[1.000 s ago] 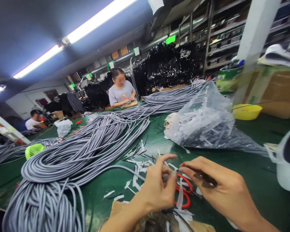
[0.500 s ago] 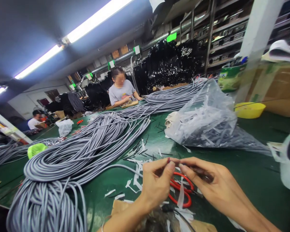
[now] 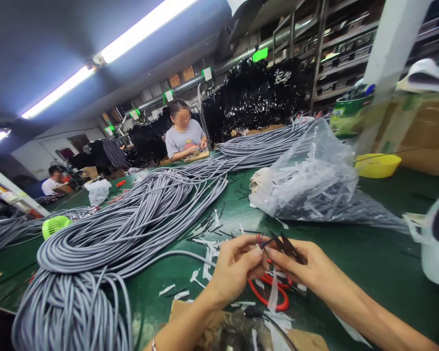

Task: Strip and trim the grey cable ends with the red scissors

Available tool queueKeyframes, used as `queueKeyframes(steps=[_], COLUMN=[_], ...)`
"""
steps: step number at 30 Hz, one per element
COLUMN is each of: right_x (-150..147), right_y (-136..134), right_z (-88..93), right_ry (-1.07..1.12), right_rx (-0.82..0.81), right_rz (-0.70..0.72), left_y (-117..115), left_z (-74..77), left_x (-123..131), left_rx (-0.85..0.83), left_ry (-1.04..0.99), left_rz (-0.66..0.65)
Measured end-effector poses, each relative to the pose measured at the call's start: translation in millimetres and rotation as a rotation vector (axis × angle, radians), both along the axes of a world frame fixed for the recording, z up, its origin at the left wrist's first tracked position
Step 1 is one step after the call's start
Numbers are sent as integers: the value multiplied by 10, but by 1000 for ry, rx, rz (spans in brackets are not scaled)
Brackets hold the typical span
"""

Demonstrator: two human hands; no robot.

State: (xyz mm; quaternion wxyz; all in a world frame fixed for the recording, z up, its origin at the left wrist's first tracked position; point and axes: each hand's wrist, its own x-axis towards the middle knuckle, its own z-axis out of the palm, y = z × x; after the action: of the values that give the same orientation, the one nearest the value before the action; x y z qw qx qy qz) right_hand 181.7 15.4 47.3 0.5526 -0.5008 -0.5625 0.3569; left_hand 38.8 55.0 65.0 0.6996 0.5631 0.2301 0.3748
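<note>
My left hand (image 3: 237,265) is closed round the end of a grey cable (image 3: 185,252), pinching it near the tip. Thin red and dark blue wires (image 3: 260,241) fan out there above the fingertips. Opposite it, my right hand (image 3: 296,258) brings thumb and fingertip to these wires. Small dark snips (image 3: 288,246) with two pointed blades are tucked in its fingers, blades angled up and left. Beneath both hands lie red-handled scissors (image 3: 286,302), partly hidden, with a white strip across a loop.
Large coils of grey cable (image 3: 106,239) cover the left of the green table (image 3: 373,263). White scraps (image 3: 207,263) lie near my hands. A clear plastic bag (image 3: 310,185) of pale pieces and a yellow bowl (image 3: 378,165) stand at right. A co-worker (image 3: 186,134) sits across.
The dark snips now show with their blades up in my right hand. The wires at the cable end are spread apart and more visible. Both hands shifted slightly.
</note>
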Motion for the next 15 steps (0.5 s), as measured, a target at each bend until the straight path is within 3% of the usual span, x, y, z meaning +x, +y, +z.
queueKeyframes(steps=[4,7,11,15], right_x=[13,1,-4,68], right_y=[-46,-85,-101,-106], right_z=[32,83,85,-99], right_ry=[-130,-198,-263,-359], right_rx=[184,319,451,548], right_rz=[-217,-302,-338,-283], left_y=[-3,-24,-44,-40], left_z=[31,9,-52,-115], left_x=[-1,5,15,23], left_rx=[80,97,97,132], left_ry=[87,144,239,382], left_rz=[14,50,66,54])
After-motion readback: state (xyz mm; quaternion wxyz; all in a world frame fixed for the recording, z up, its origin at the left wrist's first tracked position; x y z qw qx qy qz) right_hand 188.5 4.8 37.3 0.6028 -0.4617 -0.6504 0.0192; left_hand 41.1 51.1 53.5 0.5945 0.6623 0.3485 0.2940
